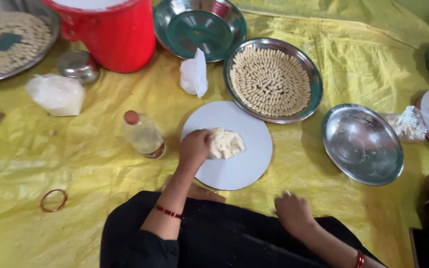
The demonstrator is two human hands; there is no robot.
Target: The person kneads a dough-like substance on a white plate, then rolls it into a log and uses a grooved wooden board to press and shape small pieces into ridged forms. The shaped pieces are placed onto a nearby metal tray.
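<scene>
While the left hand (pixel 194 147) presses dough (pixel 226 143), a bottle (pixel 143 134) stands just beside.

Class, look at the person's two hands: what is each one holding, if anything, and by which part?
Left hand presses the left edge of the dough lump on the round white board; a closed grip cannot be told. Right hand holds nothing.

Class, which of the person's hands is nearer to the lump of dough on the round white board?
Left. The left hand touches the lump of dough; the right hand rests apart, off the board.
</scene>
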